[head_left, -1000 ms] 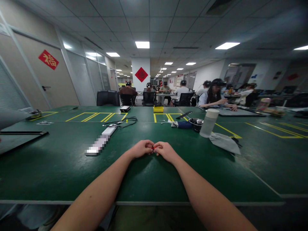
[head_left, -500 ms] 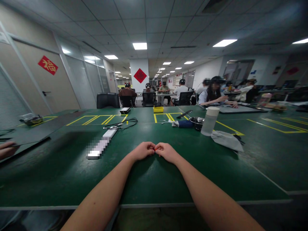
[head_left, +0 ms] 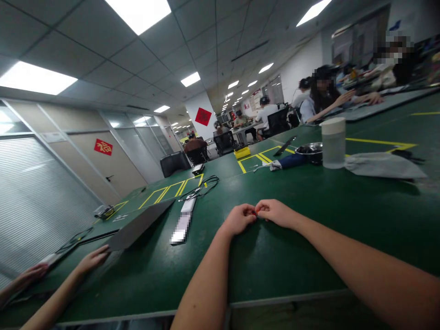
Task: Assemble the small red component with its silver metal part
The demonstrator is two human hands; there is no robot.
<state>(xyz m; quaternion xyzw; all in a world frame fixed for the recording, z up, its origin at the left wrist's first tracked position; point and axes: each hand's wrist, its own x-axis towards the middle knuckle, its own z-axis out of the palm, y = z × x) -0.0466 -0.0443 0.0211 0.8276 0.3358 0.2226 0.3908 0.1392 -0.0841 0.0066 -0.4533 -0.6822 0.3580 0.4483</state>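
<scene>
My left hand (head_left: pixel 238 219) and my right hand (head_left: pixel 276 212) rest knuckle to knuckle on the green table (head_left: pixel 309 238), fingers curled in. Between their fingertips they pinch a tiny red thing (head_left: pixel 255 212), too small to name. Both forearms stretch back toward me over the table's near edge.
A white flat device (head_left: pixel 183 224) lies left of my hands, with black cables (head_left: pixel 202 185) behind it. A frosted cup (head_left: pixel 332 142), a metal bowl (head_left: pixel 309 153) and a grey cloth (head_left: pixel 381 166) stand at the right. Another person's hands (head_left: pixel 91 259) hold a dark grey sheet (head_left: pixel 140 222) at the left. People sit at far tables.
The view has swung left and tilted. My hands stay pinched together on the small red thing. Another person's arms and the grey sheet have come into view at the left.
</scene>
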